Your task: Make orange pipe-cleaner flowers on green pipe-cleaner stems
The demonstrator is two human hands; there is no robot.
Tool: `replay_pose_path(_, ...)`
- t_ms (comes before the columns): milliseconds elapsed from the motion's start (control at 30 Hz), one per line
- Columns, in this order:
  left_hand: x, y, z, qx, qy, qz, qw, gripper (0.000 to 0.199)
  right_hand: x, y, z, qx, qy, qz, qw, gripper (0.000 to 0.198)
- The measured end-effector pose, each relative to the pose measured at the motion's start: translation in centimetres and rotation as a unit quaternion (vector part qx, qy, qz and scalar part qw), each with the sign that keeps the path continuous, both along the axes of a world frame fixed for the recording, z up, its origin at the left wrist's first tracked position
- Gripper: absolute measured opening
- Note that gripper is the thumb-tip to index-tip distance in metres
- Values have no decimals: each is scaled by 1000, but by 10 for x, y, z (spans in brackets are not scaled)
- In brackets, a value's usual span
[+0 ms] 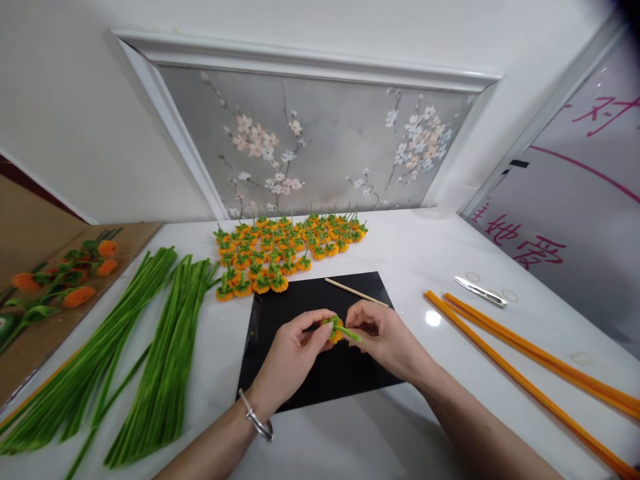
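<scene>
Black mat (320, 393), lower centre; over it the left hand (294, 357) pinches, the right hand (381, 333) crowds close, grip impossible to tell; mid-frame, the pinched orange flower (337, 333), probably light, soft, crushable, best held by its rim, clear of the green strip (350, 333)

Noted one small, fluffy orange flower (339, 335) with green backing (335, 325) turned toward the viewer and a short green strip (351, 333) projecting rightward, held raised over the black board (330, 381) and partly hidden at the left edge by the left grip (295, 348).
</scene>
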State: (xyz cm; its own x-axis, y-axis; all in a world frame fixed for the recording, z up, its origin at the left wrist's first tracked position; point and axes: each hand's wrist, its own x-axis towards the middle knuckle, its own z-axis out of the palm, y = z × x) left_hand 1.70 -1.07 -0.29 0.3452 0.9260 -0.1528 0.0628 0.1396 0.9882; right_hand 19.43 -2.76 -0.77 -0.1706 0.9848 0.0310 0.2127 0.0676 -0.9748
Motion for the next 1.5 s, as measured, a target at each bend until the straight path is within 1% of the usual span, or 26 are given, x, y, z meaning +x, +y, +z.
replay_pose_path(133,-2,2,6,0,11,-31,999,15,1,0,5,27,-18,-32,999,9)
replay_pose_path(200,-3,3,6,12,9,-44,999,11,0,-2,7,68,-63,-39,995,7)
replay_pose_path(233,-3,3,5,26,15,-49,998,9,0,-4,7,102,-97,-39,989,6)
replay_pose_path(300,-4,3,3,74,42,-51,995,4,-2,-6,7,186,-187,-35,964,11)
replay_pose_path(367,-4,2,0,146,90,-40,984,4,-3,-8,6,261,-285,-28,922,16)
replay_pose_path(400,-4,1,-1,183,115,-33,976,5,-4,-9,6,288,-330,-27,899,16)
replay_pose_path(467,-3,0,-1,248,154,-26,956,9,-5,-11,6,322,-397,-32,859,15)
replay_pose_path(500,-3,-1,-1,270,167,-26,948,11,-6,-11,6,334,-419,-37,843,15)
replay_pose_path(567,-1,-3,0,300,184,-29,936,12,-7,-12,7,347,-443,-49,825,18)
replay_pose_path(600,0,-4,0,309,188,-30,932,13,-7,-13,7,346,-447,-53,823,19)
replay_pose_path(667,1,-5,1,315,190,-26,930,13,-9,-14,7,332,-434,-60,835,22)
replay_pose_path(800,2,-5,0,294,173,-20,940,13,-11,-14,5,272,-346,-69,895,21)
replay_pose_path(867,2,-5,-1,290,167,-19,942,13,-12,-14,5,236,-307,-72,919,19)
replay_pose_path(1033,1,-8,-1,298,164,-19,940,14,-13,-12,8,174,-237,-82,952,16)
replay_pose_path(1100,1,-9,-1,298,160,-16,941,13,-13,-12,8,127,-190,-74,971,13)
replay_pose_path(1167,1,-9,-1,292,155,-11,944,12,-13,-12,7,63,-124,-63,988,8)
replay_pose_path(1267,1,-8,1,282,152,-10,947,10,-13,-12,5,-14,-41,-54,998,5)
replay_pose_path(1333,2,-9,2,278,149,-13,949,10,-13,-11,6,-54,0,-47,997,8)
replay_pose_path(1500,1,-10,4,267,127,-23,955,9,-12,-5,12,-155,110,-36,981,16)
